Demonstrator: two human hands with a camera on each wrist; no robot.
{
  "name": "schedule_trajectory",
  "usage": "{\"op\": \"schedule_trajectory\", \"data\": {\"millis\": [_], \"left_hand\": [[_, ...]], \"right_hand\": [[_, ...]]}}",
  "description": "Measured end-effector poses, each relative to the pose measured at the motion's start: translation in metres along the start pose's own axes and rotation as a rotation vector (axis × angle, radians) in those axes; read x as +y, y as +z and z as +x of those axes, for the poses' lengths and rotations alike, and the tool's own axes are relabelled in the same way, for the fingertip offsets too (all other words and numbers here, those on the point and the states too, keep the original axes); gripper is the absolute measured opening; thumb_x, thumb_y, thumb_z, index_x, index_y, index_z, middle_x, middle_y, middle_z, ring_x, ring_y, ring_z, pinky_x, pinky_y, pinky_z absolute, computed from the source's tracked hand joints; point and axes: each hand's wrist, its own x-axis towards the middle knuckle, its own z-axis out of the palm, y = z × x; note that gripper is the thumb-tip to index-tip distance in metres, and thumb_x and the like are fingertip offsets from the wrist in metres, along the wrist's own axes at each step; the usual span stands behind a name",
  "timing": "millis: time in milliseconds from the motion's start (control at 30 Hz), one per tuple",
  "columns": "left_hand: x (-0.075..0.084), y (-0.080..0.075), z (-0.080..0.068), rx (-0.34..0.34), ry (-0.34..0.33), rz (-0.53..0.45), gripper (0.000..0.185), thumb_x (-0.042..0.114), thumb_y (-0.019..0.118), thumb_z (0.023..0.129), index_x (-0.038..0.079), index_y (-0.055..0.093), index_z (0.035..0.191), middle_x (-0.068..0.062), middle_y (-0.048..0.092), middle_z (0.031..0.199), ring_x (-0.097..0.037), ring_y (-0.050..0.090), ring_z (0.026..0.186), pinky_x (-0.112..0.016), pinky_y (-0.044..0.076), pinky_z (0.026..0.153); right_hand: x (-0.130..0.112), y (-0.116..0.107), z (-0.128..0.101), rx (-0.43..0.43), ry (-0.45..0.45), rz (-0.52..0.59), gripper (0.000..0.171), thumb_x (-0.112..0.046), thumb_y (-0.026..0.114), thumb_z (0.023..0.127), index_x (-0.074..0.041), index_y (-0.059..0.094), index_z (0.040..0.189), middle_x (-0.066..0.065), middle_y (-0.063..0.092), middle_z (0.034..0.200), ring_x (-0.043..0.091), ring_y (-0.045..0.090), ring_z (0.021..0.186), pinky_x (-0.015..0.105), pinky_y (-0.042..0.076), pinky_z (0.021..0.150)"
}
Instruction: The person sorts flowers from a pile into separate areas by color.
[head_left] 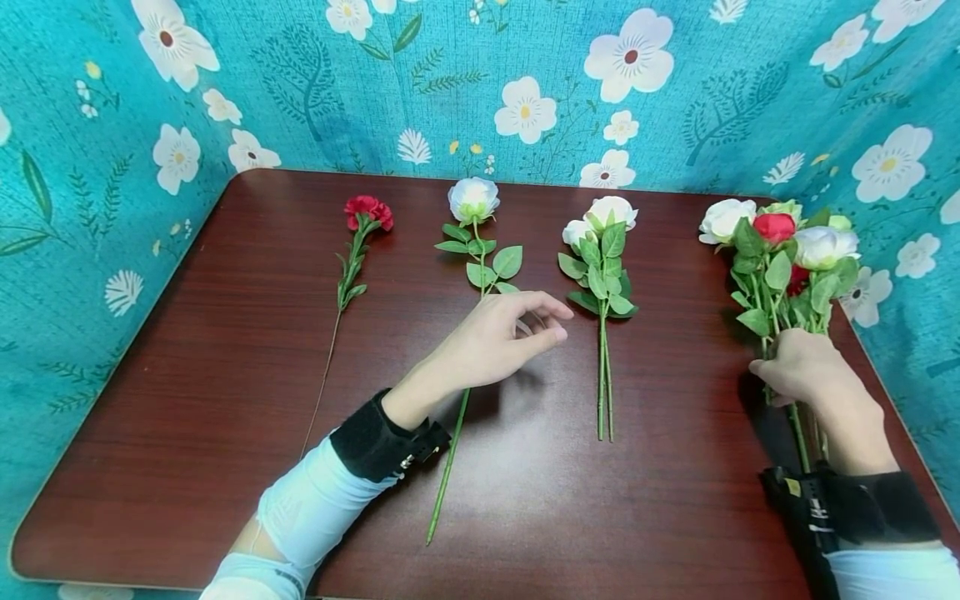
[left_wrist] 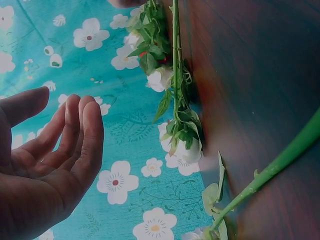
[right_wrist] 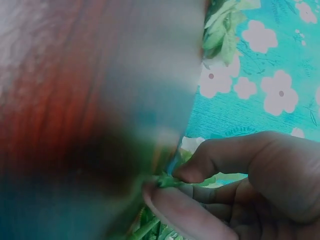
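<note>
Tabletop [head_left: 225, 350], carnation [head_left: 367, 212] head-view only

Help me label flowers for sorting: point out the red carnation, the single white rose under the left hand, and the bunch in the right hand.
red carnation [head_left: 367, 211], head view, on its red bloom.
single white rose [head_left: 473, 198], head view, on its white bloom.
bunch [head_left: 774, 227], head view, on its red bud.

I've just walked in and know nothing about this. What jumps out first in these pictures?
Flowers laid in a row on a dark red-brown table, walled in by bright teal flowered cloth: a red carnation far left, then a white rose, then a pair of white roses. The right hand grips a mixed bouquet by its stems at the right edge. The left hand hovers open over the single rose's stem.
</note>
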Motion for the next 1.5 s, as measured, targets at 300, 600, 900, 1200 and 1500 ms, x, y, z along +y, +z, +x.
{"op": "schedule_trajectory", "data": {"millis": [300, 600, 900, 1200, 1500], "left_hand": [[0.000, 0.000, 0.000, -0.007, -0.006, 0.005, 0.019, 0.014, 0.067, 0.100, 0.008, 0.072, 0.118, 0.004, 0.070, 0.094, -0.008, 0.063, 0.091, -0.026, 0.054, 0.080], [0.000, 0.000, 0.001, -0.013, -0.008, 0.008, 0.019, 0.014, 0.067, 0.100, 0.008, 0.072, 0.118, 0.004, 0.071, 0.095, -0.008, 0.063, 0.091, -0.026, 0.054, 0.080], [-0.001, 0.001, 0.001, -0.017, -0.012, 0.016, 0.020, 0.014, 0.067, 0.099, 0.008, 0.072, 0.118, 0.004, 0.071, 0.095, -0.008, 0.063, 0.091, -0.026, 0.054, 0.080], [-0.001, 0.001, 0.002, -0.019, -0.011, 0.022, 0.019, 0.014, 0.067, 0.100, 0.008, 0.072, 0.118, 0.004, 0.071, 0.095, -0.008, 0.063, 0.091, -0.026, 0.054, 0.080], [-0.002, 0.001, 0.002, -0.017, -0.008, 0.016, 0.020, 0.014, 0.067, 0.100, 0.007, 0.072, 0.118, 0.004, 0.071, 0.096, -0.008, 0.064, 0.091, -0.026, 0.054, 0.079]], "right_hand": [[-0.005, -0.001, -0.003, 0.032, -0.094, 0.090, 0.023, -0.008, 0.052, 0.097, 0.014, 0.060, 0.096, 0.005, 0.068, 0.068, 0.022, 0.072, 0.058, 0.042, 0.060, 0.063], [-0.018, -0.006, -0.011, 0.123, -0.127, 0.075, 0.023, -0.012, 0.054, 0.101, 0.011, 0.058, 0.100, 0.002, 0.071, 0.075, 0.019, 0.072, 0.061, 0.055, 0.056, 0.075], [-0.036, -0.002, -0.015, 0.198, -0.167, 0.225, 0.024, -0.008, 0.056, 0.101, 0.014, 0.055, 0.109, 0.016, 0.073, 0.086, 0.023, 0.074, 0.065, 0.030, 0.059, 0.057], [-0.061, 0.000, -0.020, 0.274, -0.191, 0.215, 0.024, -0.013, 0.061, 0.100, 0.009, 0.057, 0.110, 0.015, 0.073, 0.089, 0.021, 0.074, 0.065, 0.029, 0.058, 0.059], [-0.087, 0.006, -0.024, 0.326, -0.302, 0.331, 0.019, -0.010, 0.064, 0.101, 0.006, 0.059, 0.109, 0.014, 0.073, 0.087, 0.016, 0.073, 0.066, 0.026, 0.058, 0.060]]}}
